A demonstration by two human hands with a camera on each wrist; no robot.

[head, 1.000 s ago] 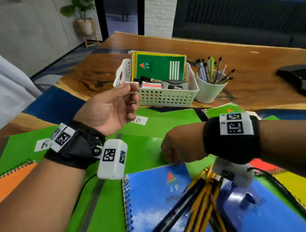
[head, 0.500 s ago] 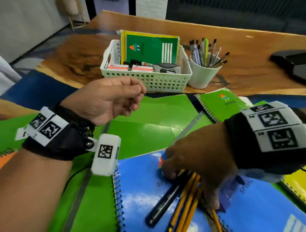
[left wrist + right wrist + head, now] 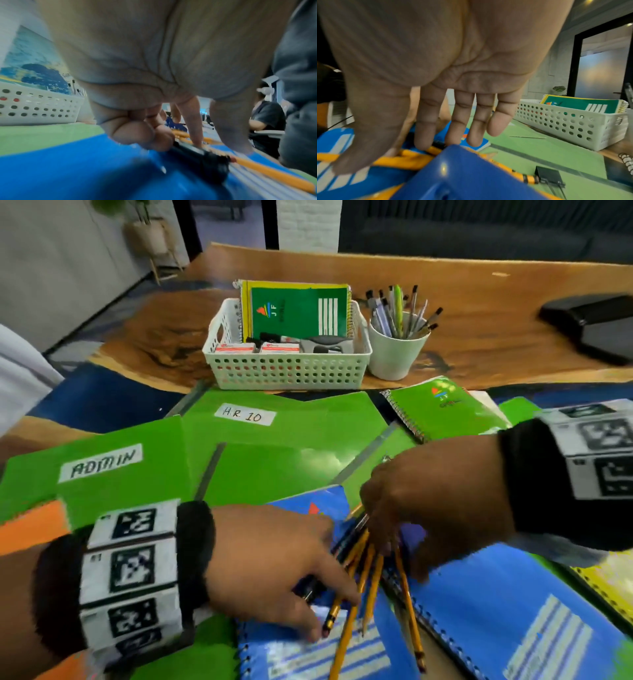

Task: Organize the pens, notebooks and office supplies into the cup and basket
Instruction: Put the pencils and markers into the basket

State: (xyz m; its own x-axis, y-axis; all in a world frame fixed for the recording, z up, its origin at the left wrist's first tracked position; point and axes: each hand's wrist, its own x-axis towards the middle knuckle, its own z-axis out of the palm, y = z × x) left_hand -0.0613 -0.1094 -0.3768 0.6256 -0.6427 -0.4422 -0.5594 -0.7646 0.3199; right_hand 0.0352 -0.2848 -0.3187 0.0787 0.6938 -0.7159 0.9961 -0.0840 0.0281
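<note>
Several yellow pencils and a black marker lie fanned on a blue spiral notebook near me. My left hand is down on them from the left, its curled fingers round the marker. My right hand comes in from the right; its straight fingers and thumb touch the pencils. The white basket at the back holds a green notebook and small supplies. Beside it the white cup is full of pens.
Green folders labelled ADMIN and HR 10 cover the table's middle. A green spiral notebook lies at the right, an orange one at the left, a yellow one far right. A black object sits at the back right.
My left hand has dropped from the air in front of the basket onto the pencils and marker. My right hand stays on the pencils, which are now more fanned out.
</note>
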